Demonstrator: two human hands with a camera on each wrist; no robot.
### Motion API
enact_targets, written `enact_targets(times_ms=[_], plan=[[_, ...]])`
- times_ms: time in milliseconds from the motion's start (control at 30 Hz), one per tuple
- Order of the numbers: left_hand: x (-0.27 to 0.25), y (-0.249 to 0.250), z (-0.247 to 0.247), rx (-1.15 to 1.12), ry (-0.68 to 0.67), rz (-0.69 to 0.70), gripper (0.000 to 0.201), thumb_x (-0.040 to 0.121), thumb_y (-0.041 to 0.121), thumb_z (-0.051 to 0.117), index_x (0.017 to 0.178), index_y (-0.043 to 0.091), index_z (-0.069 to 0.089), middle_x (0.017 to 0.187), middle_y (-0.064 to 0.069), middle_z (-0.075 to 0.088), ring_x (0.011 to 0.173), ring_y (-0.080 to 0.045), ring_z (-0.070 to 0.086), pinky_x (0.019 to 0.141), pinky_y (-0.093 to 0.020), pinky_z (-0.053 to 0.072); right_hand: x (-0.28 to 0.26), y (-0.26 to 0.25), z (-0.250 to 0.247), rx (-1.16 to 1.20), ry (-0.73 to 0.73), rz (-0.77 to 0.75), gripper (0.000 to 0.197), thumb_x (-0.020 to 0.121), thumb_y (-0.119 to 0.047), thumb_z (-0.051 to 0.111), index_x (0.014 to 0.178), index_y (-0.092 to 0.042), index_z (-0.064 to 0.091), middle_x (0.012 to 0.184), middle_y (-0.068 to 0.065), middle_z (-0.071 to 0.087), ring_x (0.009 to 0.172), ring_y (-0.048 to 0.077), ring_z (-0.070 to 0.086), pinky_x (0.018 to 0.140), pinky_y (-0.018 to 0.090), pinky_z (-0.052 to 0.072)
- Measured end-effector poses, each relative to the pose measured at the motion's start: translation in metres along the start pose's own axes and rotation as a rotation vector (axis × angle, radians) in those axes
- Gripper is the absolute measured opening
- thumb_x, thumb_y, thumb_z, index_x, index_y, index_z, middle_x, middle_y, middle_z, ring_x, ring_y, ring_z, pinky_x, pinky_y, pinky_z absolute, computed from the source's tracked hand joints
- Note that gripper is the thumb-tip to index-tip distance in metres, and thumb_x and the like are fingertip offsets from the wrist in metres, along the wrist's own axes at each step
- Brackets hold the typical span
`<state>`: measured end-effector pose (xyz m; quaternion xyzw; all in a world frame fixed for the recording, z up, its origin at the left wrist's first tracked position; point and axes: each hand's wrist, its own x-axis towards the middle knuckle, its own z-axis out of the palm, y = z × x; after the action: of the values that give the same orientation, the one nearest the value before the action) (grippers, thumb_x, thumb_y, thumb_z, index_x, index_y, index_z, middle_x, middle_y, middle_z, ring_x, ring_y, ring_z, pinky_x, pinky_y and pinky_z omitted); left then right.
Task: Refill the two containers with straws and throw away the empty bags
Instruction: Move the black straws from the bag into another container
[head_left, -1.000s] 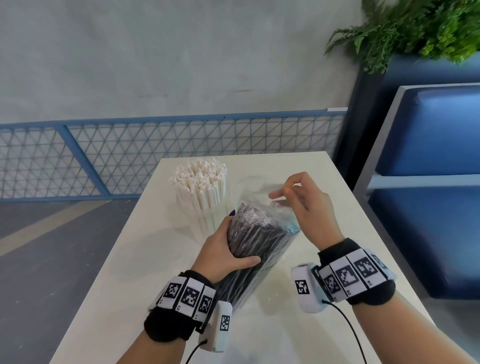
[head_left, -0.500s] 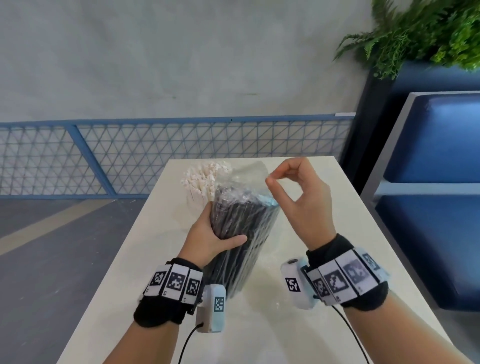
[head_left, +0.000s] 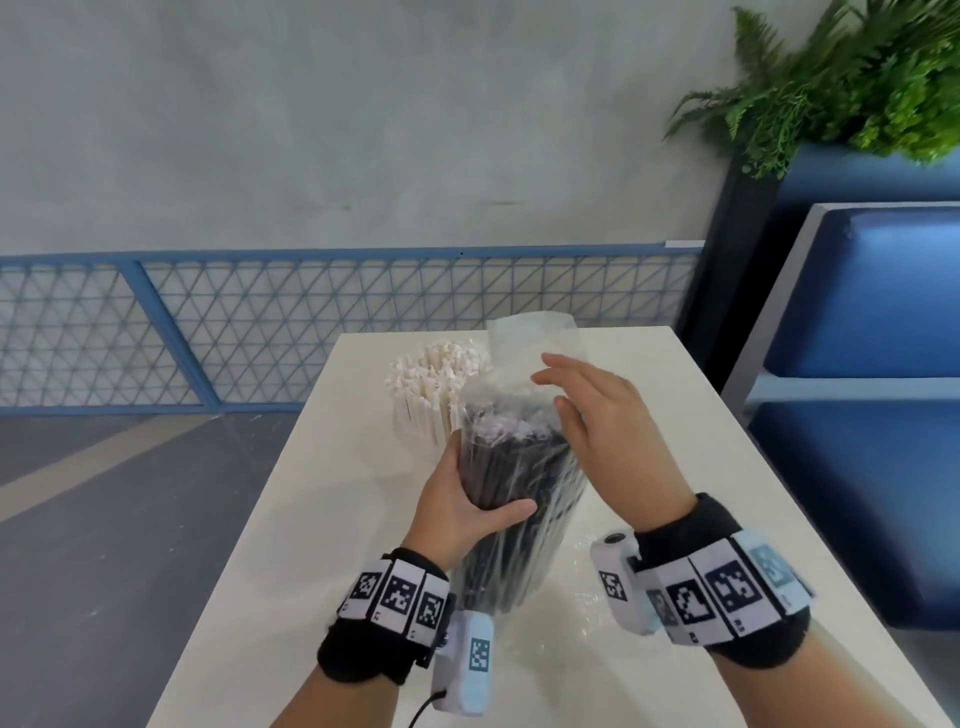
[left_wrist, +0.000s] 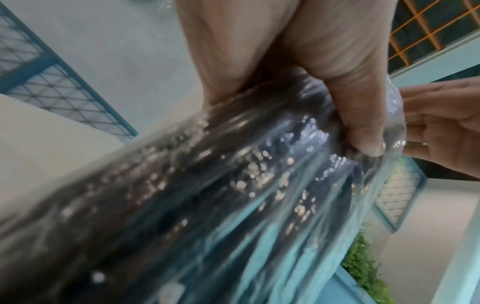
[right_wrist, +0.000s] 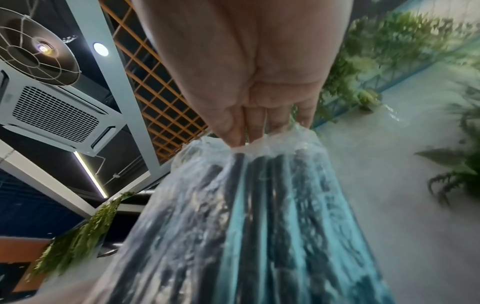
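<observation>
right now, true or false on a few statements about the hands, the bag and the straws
1. The left hand holds the bag of black straws. True.
2. The right hand is a closed fist. False: its fingers are straight, at the bag's side.
3. White straws stand behind the bag. True.
4. The bag lies flat on the table. False: it is held upright.
</observation>
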<state>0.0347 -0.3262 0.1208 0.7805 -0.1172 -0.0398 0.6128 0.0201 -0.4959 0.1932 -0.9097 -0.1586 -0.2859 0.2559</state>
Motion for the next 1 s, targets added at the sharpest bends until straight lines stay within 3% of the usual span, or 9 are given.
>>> enact_targets(times_ms=[67,133,300,400,533,600,700,900,1000], plan=[[0.005,-0.001,0.003,-0.023,-0.029,-0.007,0.099,0.056,0.034,0.088,0.138,0.026,0.033,0.13,0.012,0.054,0.12,-0.002,0.052,0.104,-0.027,0.042,0.008,-0.003,-0.01,-0.009,0.034,0.03,0.027,0.093,-0.017,0.041,0.112,-0.015,0.06,0.108,0.001,0.067,0.094,0.019,0.061,0.085,0.028,0.042],[0.009,-0.006,0.006,-0.016,-0.066,-0.024,0.104,0.053,0.037,0.088,0.139,0.026,0.031,0.133,0.011,0.052,0.122,-0.003,0.051,0.107,-0.031,0.041,0.013,-0.004,-0.016,0.053,0.014,0.078,0.022,0.096,-0.019,0.043,0.107,-0.016,0.062,0.09,-0.001,0.069,0.073,0.002,0.059,0.073,0.026,0.045],[0.012,-0.028,0.011,0.028,-0.132,-0.092,0.11,0.057,0.03,0.088,0.144,0.023,0.021,0.138,0.007,0.046,0.129,-0.01,0.044,0.11,-0.032,0.037,0.017,0.007,-0.01,0.012,-0.295,0.221,0.015,0.09,-0.025,0.057,0.097,-0.018,0.068,0.075,-0.008,0.067,0.055,-0.007,0.052,0.06,0.007,0.037],[0.013,-0.034,0.013,0.045,-0.134,-0.08,0.101,0.058,0.025,0.088,0.137,0.032,0.024,0.129,0.009,0.05,0.123,-0.01,0.049,0.105,-0.027,0.04,0.017,0.014,-0.005,-0.064,-0.474,0.201,0.024,0.078,-0.026,0.07,0.102,-0.023,0.067,0.091,-0.006,0.07,0.07,0.0,0.051,0.072,0.015,0.041],[0.017,-0.034,0.007,0.087,-0.124,-0.047,0.081,0.06,0.021,0.086,0.113,0.048,0.032,0.114,0.02,0.052,0.109,-0.004,0.053,0.089,-0.008,0.042,0.019,0.017,0.0,-0.099,-0.569,0.093,0.044,0.078,-0.021,0.068,0.12,-0.026,0.057,0.115,0.001,0.053,0.091,0.014,0.054,0.083,0.023,0.044],[0.018,-0.034,0.003,0.106,-0.12,-0.036,0.081,0.06,0.021,0.087,0.116,0.046,0.033,0.115,0.017,0.055,0.11,-0.006,0.055,0.089,-0.009,0.043,0.019,0.018,0.006,-0.109,-0.617,0.076,0.05,0.08,-0.019,0.066,0.127,-0.027,0.052,0.119,0.003,0.05,0.102,0.021,0.054,0.085,0.026,0.043],[0.019,-0.037,0.0,0.112,-0.063,-0.07,0.098,0.057,0.024,0.088,0.136,0.029,0.03,0.126,0.005,0.055,0.118,-0.012,0.053,0.1,-0.027,0.043,0.016,0.018,0.014,-0.007,-0.531,0.09,0.04,0.079,-0.014,0.067,0.117,-0.02,0.06,0.107,0.006,0.059,0.096,0.022,0.057,0.081,0.026,0.043],[0.02,-0.039,0.001,0.148,-0.041,-0.103,0.109,0.052,0.025,0.09,0.141,0.026,0.026,0.124,0.008,0.054,0.116,-0.009,0.051,0.101,-0.026,0.041,0.008,0.032,0.022,0.222,-0.379,0.141,0.017,0.08,-0.009,0.067,0.096,-0.014,0.073,0.092,0.004,0.068,0.08,0.009,0.056,0.072,0.006,0.039],[0.021,-0.039,0.004,0.182,-0.065,-0.1,0.112,0.051,0.031,0.091,0.142,0.024,0.026,0.128,0.008,0.054,0.118,-0.01,0.052,0.104,-0.031,0.042,0.008,0.038,0.025,0.231,-0.317,0.149,0.011,0.079,-0.001,0.065,0.083,-0.008,0.073,0.08,0.007,0.067,0.071,0.011,0.054,0.069,0.014,0.041]])
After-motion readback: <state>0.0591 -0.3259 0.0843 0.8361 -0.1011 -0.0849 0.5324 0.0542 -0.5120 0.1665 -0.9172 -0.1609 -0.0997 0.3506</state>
